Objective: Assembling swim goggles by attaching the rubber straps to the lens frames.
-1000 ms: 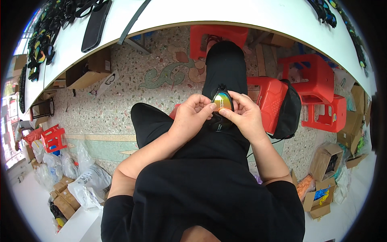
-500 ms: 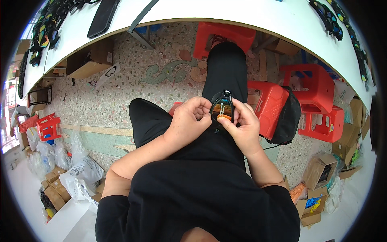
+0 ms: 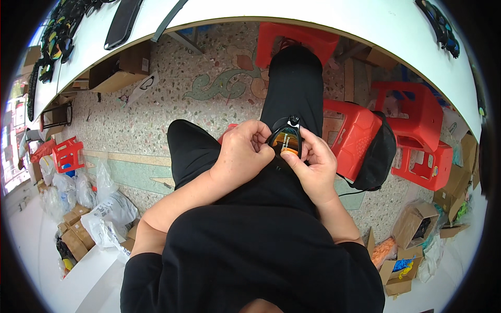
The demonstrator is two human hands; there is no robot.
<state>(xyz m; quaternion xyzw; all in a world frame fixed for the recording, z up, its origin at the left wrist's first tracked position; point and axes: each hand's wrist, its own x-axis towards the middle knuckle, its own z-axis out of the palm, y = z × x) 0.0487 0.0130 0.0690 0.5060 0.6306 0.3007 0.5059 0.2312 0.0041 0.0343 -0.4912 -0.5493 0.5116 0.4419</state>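
Note:
A pair of swim goggles (image 3: pixel 287 140) with a black frame and a shiny orange-amber mirrored lens is held above my lap. One lens faces up and carries pale print; the rest of the goggles is mostly hidden. My right hand (image 3: pixel 315 156) grips the right and lower edge, the thumb pressed on the lens's near end. On the other side my left hand (image 3: pixel 246 148) pinches the rim between bent fingers and thumb. What those left fingertips hold exactly is partly covered.
A white table (image 3: pixel 250 9) curves across the far side, with a dark phone (image 3: pixel 122 23) and piles of goggles (image 3: pixel 56 41) on it. Red stools (image 3: pixel 352 141) and a black bag (image 3: pixel 377 156) stand to my right. Cartons (image 3: pixel 415 224) and plastic bags (image 3: pixel 109 214) lie on both sides.
The view has shifted slightly. The goggles have turned a little between my hands, and the lens catches the light differently. Both hands keep nearly the same grip.

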